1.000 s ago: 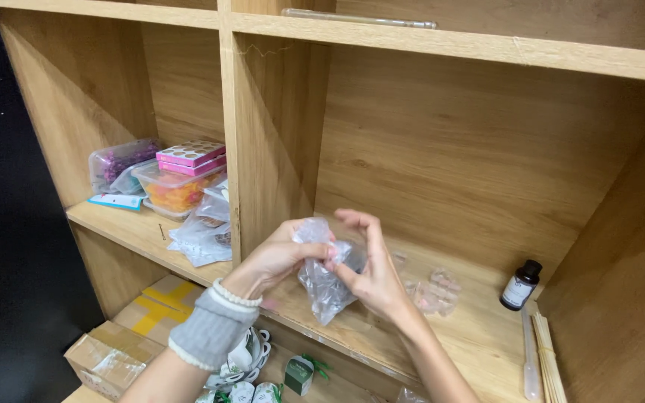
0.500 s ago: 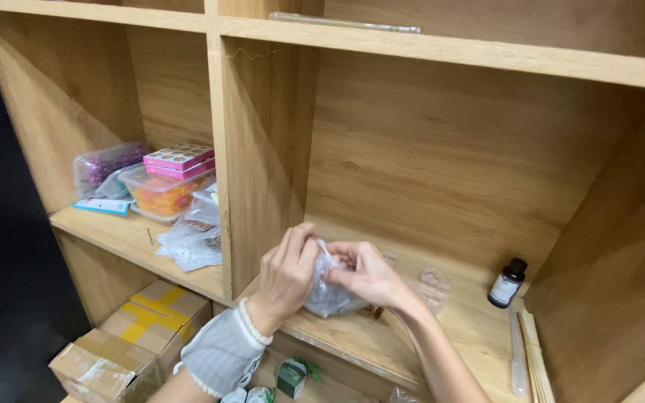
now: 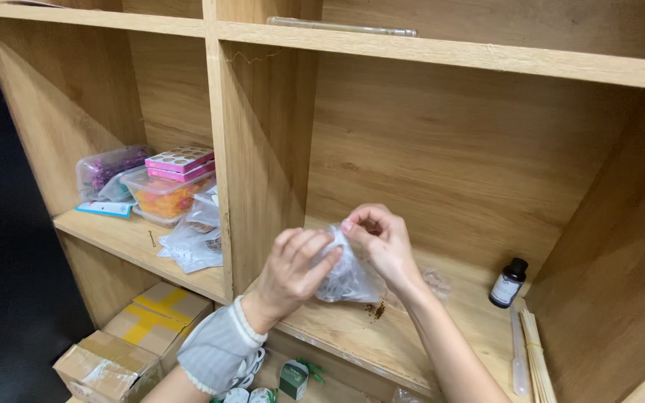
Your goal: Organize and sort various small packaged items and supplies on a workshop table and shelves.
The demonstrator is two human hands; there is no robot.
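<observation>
I am looking down at a big wooden shelf unit (image 3: 442, 172), and I am telling every place against it. In its wide right compartment, just above the shelf board, my two hands are holding a small clear plastic bag (image 3: 349, 276). The bag is crumpled and its bottom is hanging close to the board, near the front edge; I cannot tell if it is touching the wood.

My left hand (image 3: 293, 272) is gripping the bag from the left side, with the fingers (image 3: 315, 250) curled only halfway and spread over the plastic. A grey knitted cuff (image 3: 218, 351) is covering that wrist. My right hand (image 3: 382, 239) is pinching the top of the bag, the fingertips (image 3: 352, 222) pressed tightly together on the plastic, almost fully closed.

In the left compartment of the shelf unit, a stack of clear plastic containers (image 3: 162, 190) is standing with pink trays (image 3: 181, 160) on top. Below the unit, at the left, cardboard boxes (image 3: 125, 343) are sitting.

At the right end of the wide compartment, a small dark bottle (image 3: 508, 283) is standing upright, and beside it a bundle of thin wooden sticks (image 3: 537, 358) is lying. Some brown crumbs (image 3: 375, 308) are lying on the board under the bag.
</observation>
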